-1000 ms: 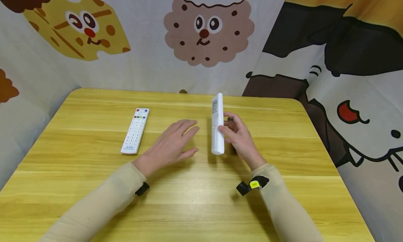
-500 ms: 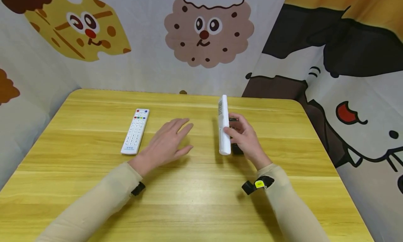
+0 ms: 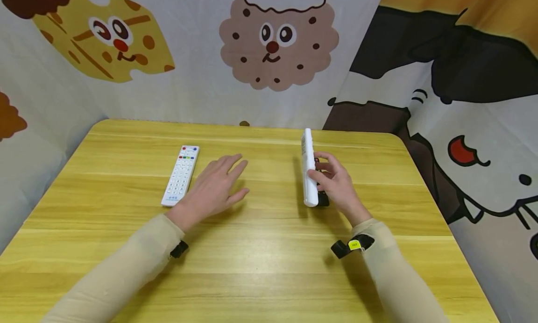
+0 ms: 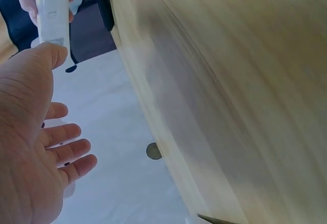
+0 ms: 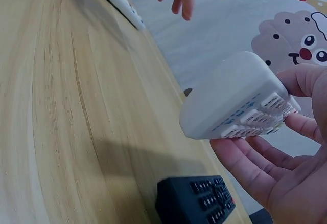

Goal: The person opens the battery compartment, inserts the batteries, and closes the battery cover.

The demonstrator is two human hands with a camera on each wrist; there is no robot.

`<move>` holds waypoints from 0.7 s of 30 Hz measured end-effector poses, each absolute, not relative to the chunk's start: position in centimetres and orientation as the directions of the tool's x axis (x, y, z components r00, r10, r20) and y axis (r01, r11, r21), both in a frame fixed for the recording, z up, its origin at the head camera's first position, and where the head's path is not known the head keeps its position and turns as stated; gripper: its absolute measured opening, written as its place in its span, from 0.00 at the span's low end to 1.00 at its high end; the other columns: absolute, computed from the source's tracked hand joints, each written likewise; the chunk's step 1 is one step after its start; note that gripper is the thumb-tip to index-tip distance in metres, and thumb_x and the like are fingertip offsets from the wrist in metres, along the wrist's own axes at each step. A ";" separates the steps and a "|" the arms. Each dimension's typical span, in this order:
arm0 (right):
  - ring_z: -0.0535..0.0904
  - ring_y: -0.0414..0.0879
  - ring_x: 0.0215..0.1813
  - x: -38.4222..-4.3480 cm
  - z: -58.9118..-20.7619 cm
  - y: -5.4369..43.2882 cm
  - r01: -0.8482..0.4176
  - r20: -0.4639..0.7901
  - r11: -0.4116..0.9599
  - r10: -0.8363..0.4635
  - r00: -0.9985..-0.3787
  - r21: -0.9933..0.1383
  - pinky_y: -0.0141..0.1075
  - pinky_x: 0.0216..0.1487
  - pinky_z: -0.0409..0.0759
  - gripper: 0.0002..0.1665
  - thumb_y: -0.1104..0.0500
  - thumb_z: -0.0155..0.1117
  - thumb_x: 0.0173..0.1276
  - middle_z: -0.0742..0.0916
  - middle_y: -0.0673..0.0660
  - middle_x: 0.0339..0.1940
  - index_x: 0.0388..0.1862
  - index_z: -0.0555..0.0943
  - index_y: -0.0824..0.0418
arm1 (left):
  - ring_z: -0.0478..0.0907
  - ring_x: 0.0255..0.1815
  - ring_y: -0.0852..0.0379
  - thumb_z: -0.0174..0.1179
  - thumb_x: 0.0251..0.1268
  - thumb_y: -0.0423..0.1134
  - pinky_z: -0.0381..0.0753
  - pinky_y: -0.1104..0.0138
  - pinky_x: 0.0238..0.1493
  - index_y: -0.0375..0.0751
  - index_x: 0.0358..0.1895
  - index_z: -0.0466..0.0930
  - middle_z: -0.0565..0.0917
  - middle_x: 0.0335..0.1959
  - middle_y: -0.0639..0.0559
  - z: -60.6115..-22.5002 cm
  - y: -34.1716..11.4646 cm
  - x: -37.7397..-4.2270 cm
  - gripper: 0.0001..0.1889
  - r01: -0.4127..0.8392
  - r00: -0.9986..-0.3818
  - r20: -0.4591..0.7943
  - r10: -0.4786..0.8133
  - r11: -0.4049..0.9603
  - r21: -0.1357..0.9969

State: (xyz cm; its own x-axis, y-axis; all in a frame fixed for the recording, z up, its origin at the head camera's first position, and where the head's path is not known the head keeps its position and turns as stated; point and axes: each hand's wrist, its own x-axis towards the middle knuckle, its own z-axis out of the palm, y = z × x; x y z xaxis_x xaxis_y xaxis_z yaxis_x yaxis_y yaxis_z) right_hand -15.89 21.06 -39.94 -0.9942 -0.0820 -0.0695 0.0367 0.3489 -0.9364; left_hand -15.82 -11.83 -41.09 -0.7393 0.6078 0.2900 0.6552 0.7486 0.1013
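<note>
My right hand (image 3: 338, 185) grips a white remote control (image 3: 309, 173) turned on its edge, raised above the table, with its buttons toward my palm in the right wrist view. Beneath that hand a black remote control (image 5: 191, 201) lies on the table, partly covered in the head view. My left hand (image 3: 206, 187) hovers palm down with fingers spread and holds nothing. Just left of it lies a second white remote control (image 3: 180, 175), buttons up. In the left wrist view the thumb overlaps the held white remote (image 4: 53, 14) farther off.
The wooden table (image 3: 252, 267) has a rounded far edge against a cartoon-printed curtain (image 3: 189, 89). More printed cloth (image 3: 483, 173) hangs along the right side. Each wrist wears a black strap, the right one with a yellow label (image 3: 355, 244).
My right hand has moved right with the white remote, keeping it on edge. My left hand has drifted left, closer to the lying white remote. More of the black remote shows.
</note>
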 end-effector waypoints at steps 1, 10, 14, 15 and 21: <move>0.81 0.57 0.56 -15.9 -39.9 21.2 0.038 -0.071 0.359 -0.078 -0.994 -0.932 0.35 0.42 0.85 0.31 0.55 0.63 0.76 0.79 0.68 0.66 0.75 0.68 0.54 | 0.69 0.72 0.35 0.60 0.74 0.56 0.72 0.43 0.72 0.32 0.75 0.67 0.69 0.74 0.33 -41.1 -11.9 -15.9 0.37 0.653 -0.742 0.285 0.607 0.751 0.100; 0.81 0.55 0.52 -15.9 -40.0 22.6 0.046 -0.068 0.442 -0.032 -0.997 -0.896 0.34 0.40 0.84 0.31 0.55 0.64 0.75 0.80 0.68 0.65 0.75 0.69 0.53 | 0.71 0.70 0.34 0.60 0.74 0.56 0.74 0.41 0.69 0.31 0.74 0.68 0.70 0.73 0.31 -41.2 -12.6 -16.2 0.37 0.653 -0.737 0.289 0.611 0.754 0.075; 0.82 0.54 0.49 -16.1 -40.1 23.2 0.040 -0.057 0.465 -0.023 -0.998 -0.884 0.38 0.40 0.86 0.31 0.55 0.64 0.75 0.81 0.69 0.65 0.74 0.70 0.55 | 0.71 0.70 0.34 0.61 0.74 0.56 0.74 0.41 0.69 0.31 0.73 0.68 0.70 0.73 0.31 -41.3 -12.8 -16.3 0.37 0.653 -0.738 0.289 0.610 0.754 0.076; 0.82 0.53 0.49 -16.1 -40.2 23.4 0.037 -0.053 0.472 -0.021 -0.998 -0.881 0.40 0.40 0.87 0.31 0.55 0.64 0.75 0.81 0.69 0.64 0.74 0.70 0.55 | 0.71 0.70 0.34 0.60 0.74 0.56 0.74 0.41 0.69 0.31 0.73 0.68 0.70 0.73 0.31 -41.3 -12.8 -16.3 0.37 0.651 -0.739 0.288 0.609 0.755 0.077; 0.81 0.53 0.46 -16.1 -40.3 24.1 0.033 -0.042 0.526 -0.005 -0.999 -0.850 0.43 0.40 0.87 0.30 0.55 0.64 0.75 0.81 0.69 0.63 0.74 0.70 0.56 | 0.71 0.71 0.34 0.60 0.74 0.56 0.74 0.40 0.69 0.32 0.74 0.67 0.69 0.74 0.32 -41.3 -13.1 -16.4 0.37 0.644 -0.747 0.283 0.602 0.761 0.079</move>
State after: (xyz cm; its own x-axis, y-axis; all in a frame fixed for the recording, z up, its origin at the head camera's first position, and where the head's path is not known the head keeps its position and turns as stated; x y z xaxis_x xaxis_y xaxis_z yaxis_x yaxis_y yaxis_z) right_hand -16.09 24.14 -40.27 -0.9991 -0.0047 -0.0421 0.0334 0.5261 -0.8498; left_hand -16.42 -13.07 -41.32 -0.7468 0.6020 0.2826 0.6435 0.7613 0.0789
